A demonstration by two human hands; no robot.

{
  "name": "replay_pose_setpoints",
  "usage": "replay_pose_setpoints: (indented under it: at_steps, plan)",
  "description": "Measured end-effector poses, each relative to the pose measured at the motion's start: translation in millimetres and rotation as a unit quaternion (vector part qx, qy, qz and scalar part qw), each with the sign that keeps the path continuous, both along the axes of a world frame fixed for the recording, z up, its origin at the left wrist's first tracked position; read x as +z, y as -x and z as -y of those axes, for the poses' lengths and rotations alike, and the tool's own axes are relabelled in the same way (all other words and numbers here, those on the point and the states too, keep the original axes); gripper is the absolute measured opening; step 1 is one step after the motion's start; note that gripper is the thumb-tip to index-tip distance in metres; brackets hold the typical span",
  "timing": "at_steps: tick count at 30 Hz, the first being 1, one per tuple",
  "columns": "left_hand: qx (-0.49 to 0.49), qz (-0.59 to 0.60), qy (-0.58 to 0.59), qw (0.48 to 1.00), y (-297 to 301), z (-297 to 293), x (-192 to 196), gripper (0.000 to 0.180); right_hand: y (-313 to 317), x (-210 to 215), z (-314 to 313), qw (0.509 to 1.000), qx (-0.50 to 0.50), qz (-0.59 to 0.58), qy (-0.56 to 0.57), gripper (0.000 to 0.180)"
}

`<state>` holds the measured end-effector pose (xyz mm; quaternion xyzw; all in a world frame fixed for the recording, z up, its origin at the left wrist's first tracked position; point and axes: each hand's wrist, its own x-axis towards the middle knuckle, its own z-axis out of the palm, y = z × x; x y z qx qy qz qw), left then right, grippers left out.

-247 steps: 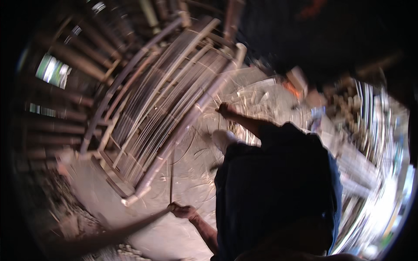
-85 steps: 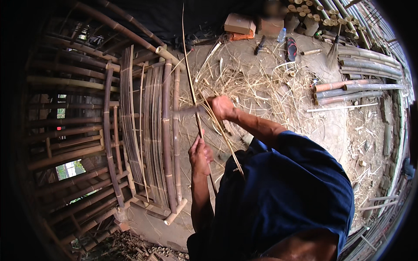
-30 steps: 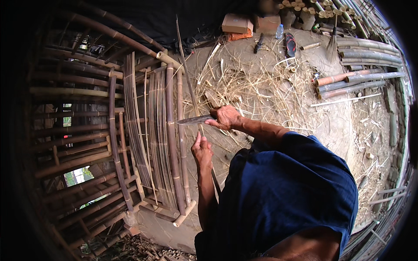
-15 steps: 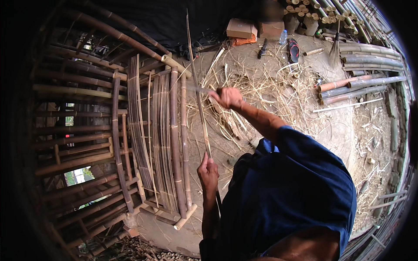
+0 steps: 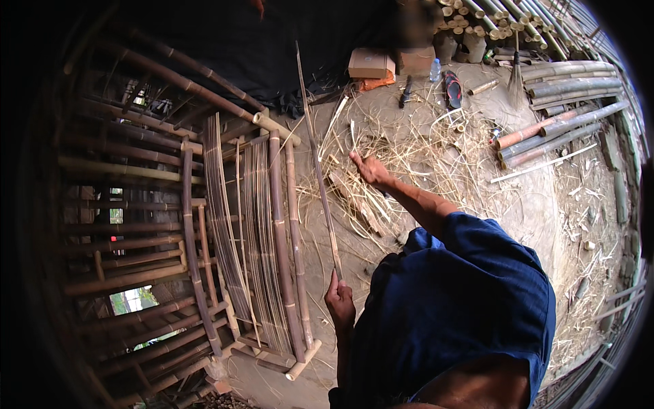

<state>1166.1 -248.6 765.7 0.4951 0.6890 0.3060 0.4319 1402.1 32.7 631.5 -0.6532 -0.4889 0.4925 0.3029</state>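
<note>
Littered floor (image 5: 507, 201): slender strip (image 5: 320, 171), pinched in the left hand (image 5: 340, 301), slants forward and leftward; right hand (image 5: 371, 170), grip unclear from where one stands, apart, rightward.

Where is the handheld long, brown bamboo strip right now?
In the head view, the strip runs up from the left hand near the centre, right of the brown bamboo-pole frame.

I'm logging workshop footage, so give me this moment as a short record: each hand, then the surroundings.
Left hand: holds a long thin strip
Right hand: apart from the strip; what it holds is unclear
Left side: bamboo frame
Floor: pale shavings, dark sandal, clear bottle
Upper middle: cardboard box
Upper right: bamboo poles
</note>
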Motion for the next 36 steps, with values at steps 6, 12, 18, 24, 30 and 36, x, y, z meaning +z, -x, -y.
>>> replay_pose_setpoints:
  at_steps: [6,12,18,24,30,36]
  plan:
    - [-0.032,-0.060,-0.035,0.997,-8.9,-2.2,-12.9,0.051,-23.3,-2.2,11.3,0.990,-0.004,-0.141,-0.026,0.074]
    - [0.020,-0.111,0.059,0.992,-10.8,34.4,-15.3,0.052,-20.6,16.3,-4.4,0.928,-0.164,-0.317,0.109,0.041]
    - [0.016,-0.272,0.017,0.962,22.3,71.0,-88.9,0.047,-17.4,35.2,-28.3,0.879,-0.227,-0.411,0.078,0.027]
    - [0.003,-0.251,0.020,0.968,16.5,69.5,-75.1,0.046,-21.1,47.9,-27.6,0.884,-0.256,-0.382,0.081,0.021]
    - [-0.009,-0.259,0.020,0.966,12.8,74.5,-80.1,0.046,-22.7,-3.4,-33.8,0.867,-0.224,-0.444,0.024,0.015]
    - [-0.101,-0.460,-0.050,0.881,13.8,96.7,-109.1,0.047,-2.0,-7.3,-20.4,0.912,-0.156,-0.378,0.028,0.019]
